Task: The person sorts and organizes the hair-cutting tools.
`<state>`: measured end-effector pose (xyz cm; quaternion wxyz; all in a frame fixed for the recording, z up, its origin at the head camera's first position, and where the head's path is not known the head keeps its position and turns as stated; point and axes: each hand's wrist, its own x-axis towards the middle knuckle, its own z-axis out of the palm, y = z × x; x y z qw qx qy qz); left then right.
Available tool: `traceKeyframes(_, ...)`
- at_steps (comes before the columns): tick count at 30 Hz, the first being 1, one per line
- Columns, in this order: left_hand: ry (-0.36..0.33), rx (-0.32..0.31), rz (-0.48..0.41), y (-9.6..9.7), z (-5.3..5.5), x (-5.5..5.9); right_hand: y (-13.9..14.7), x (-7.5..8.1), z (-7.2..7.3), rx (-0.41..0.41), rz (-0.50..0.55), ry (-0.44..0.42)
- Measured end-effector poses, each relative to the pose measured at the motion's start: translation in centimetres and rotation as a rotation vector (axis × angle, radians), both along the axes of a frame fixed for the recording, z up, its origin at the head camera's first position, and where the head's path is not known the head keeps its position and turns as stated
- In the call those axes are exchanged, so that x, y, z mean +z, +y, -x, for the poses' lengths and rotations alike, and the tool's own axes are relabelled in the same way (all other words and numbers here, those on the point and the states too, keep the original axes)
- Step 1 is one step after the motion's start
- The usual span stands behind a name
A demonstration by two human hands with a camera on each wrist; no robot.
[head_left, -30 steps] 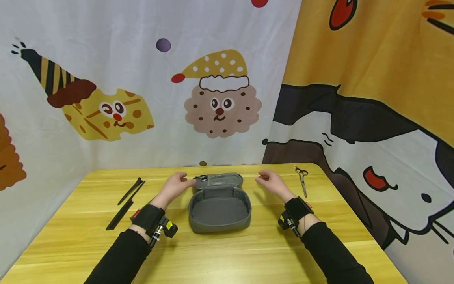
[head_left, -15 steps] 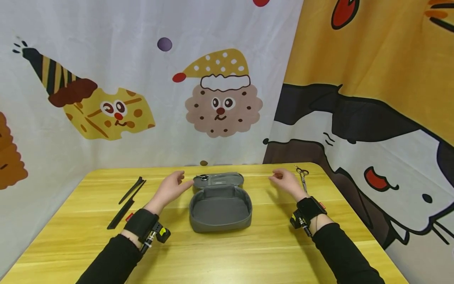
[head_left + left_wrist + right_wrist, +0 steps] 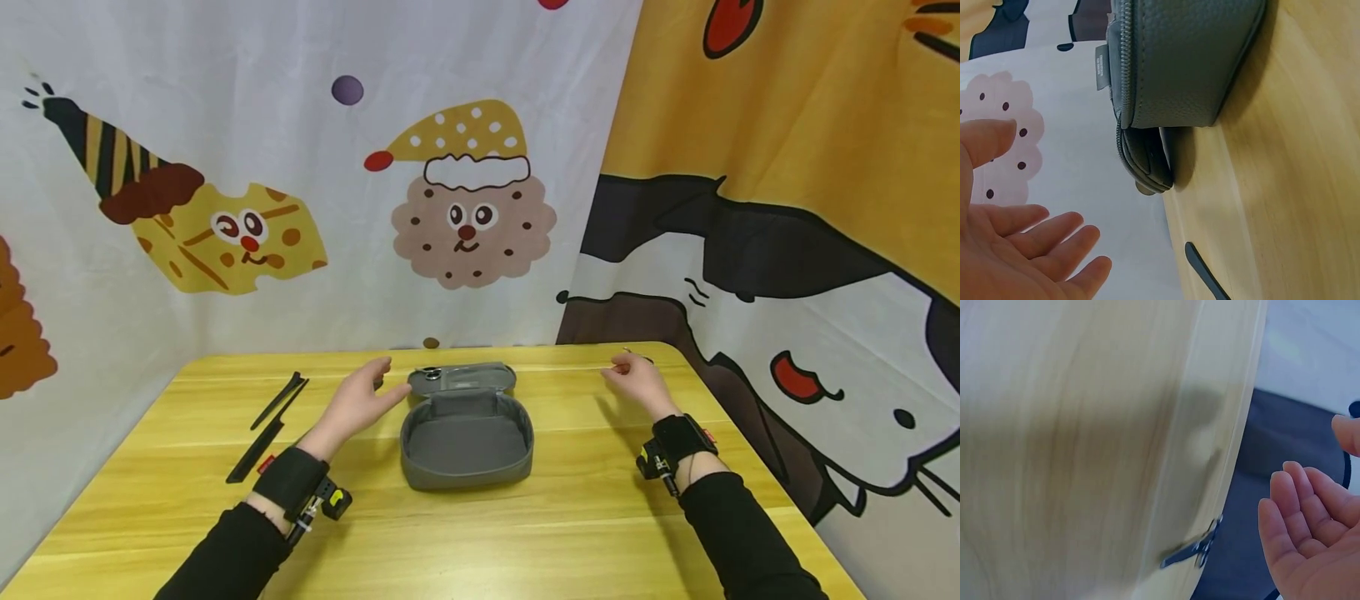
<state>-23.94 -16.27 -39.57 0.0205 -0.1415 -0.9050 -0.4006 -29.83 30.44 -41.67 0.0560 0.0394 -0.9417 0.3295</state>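
Note:
An unzipped grey case (image 3: 468,480) stands mid-table, its lid folded back, with metal finger rings (image 3: 432,374) showing in the lid. My left hand (image 3: 356,406) hovers left of the lid, thumb apart from relaxed fingers, holding nothing; the left wrist view shows the case's zipped side (image 3: 1179,69) beyond it. My right hand (image 3: 641,385) is above the far right of the table, fingers gently bent and empty. It hides most of the hairdressing scissors in the head view. In the right wrist view the scissors (image 3: 1188,551) lie on the tabletop, apart from the fingers.
At the left of the table (image 3: 465,550) lie a black tail comb (image 3: 255,452) and a slim black hair clip (image 3: 275,402). A printed curtain (image 3: 300,325) hangs behind the table's far edge, with another printed cloth (image 3: 862,350) along the right.
My right hand has moved right, from beside the case to over the scissors. The left hand has shifted slightly left. The case, comb and clip stay in place.

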Motion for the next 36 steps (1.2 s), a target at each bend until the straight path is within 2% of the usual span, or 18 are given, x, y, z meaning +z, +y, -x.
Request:
traceKeyframes(7, 0.065, -0.049, 0.023, 0.1, -0.7, -0.3, 1.4, 0.0, 0.1, -0.079, -0.017, -0.026)
traceKeyframes(15, 0.117, -0.061, 0.056, 1.0, -1.3, -0.3, 2.2, -0.1, 0.2, -0.153, -0.066, -0.047)
traceKeyframes(25, 0.176, -0.107, 0.085, 1.9, -2.2, -0.6, 3.1, -0.4, -0.4, -0.183, -0.094, -0.088)
traceKeyframes(31, 0.178, -0.141, 0.081, 2.2, -2.8, -0.9, 3.3, -0.2, -0.7, -0.211, -0.148, -0.110)
traceKeyframes(36, 0.219, -0.160, 0.113, 2.5, -3.1, -1.1, 3.6, -0.5, -0.5, -0.222, -0.199, -0.109)
